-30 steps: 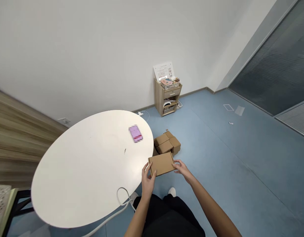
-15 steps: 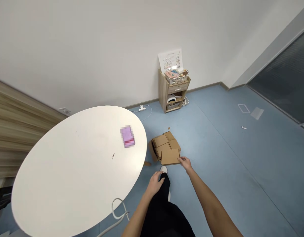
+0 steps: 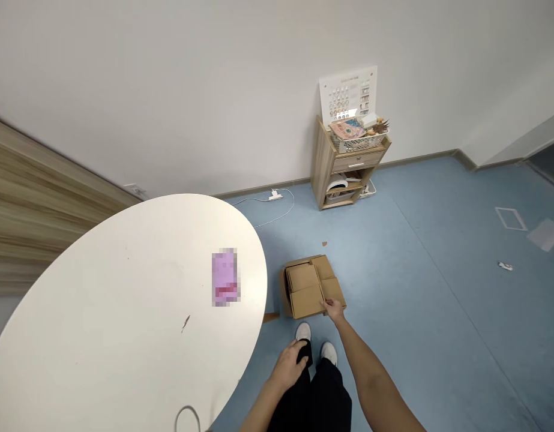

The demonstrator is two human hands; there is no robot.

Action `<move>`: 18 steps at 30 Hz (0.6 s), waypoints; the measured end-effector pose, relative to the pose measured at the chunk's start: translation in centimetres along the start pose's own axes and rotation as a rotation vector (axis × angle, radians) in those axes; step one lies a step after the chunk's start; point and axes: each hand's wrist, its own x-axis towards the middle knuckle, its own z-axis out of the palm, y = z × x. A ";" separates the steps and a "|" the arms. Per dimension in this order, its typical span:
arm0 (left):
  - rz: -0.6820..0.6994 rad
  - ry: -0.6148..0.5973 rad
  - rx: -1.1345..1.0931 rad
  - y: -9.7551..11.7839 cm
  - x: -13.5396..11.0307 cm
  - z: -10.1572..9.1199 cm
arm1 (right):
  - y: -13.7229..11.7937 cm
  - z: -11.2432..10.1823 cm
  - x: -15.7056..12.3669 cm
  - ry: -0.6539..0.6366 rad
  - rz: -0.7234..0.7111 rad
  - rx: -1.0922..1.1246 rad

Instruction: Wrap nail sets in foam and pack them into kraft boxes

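Observation:
My right hand [image 3: 334, 308] pinches the right edge of a small flat cardboard box [image 3: 306, 302]. That box lies at the near side of a larger brown carton [image 3: 284, 291], level with several other flat cardboard boxes [image 3: 304, 276] filling it. Whether its underside rests fully on what is below cannot be seen. My left hand [image 3: 289, 363] is held over my lower leg, palm down, with thumb and fingers apart and nothing in them. The carton stands on the floor just past my white shoes [image 3: 303, 330].
A white round-ended table [image 3: 137, 312] fills the left, with a purple pixelated item [image 3: 225, 279] on it. By the wall stands a wooden cabinet [image 3: 324, 162] topped with a white basket [image 3: 360, 143]. A white cable with a plug [image 3: 275, 195] lies on the blue floor [image 3: 403, 276].
My right hand has brought the cardboard box down and in among the boxes in the carton. A second shoe now shows, and the camera view has shifted.

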 end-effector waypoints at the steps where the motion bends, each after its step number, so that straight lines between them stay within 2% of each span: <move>1: 0.006 -0.008 0.000 -0.1 0.3 0.5 | 0.3 0.4 0.7 0.008 0.022 -0.017; 6: -0.081 -0.044 0.006 -1.1 0.6 3.1 | 2.1 1.2 2.2 0.037 0.085 -0.107; 10: -0.146 -0.027 -0.032 -1.1 0.1 5.0 | 3.1 0.0 1.9 0.033 0.088 -0.203; 14: -0.142 0.039 -0.082 0.9 -0.6 6.2 | 3.4 -3.2 0.6 -0.002 0.048 -0.307; 18: -0.112 0.186 -0.154 3.6 -2.2 6.3 | 2.3 -8.5 -2.3 -0.045 -0.055 -0.409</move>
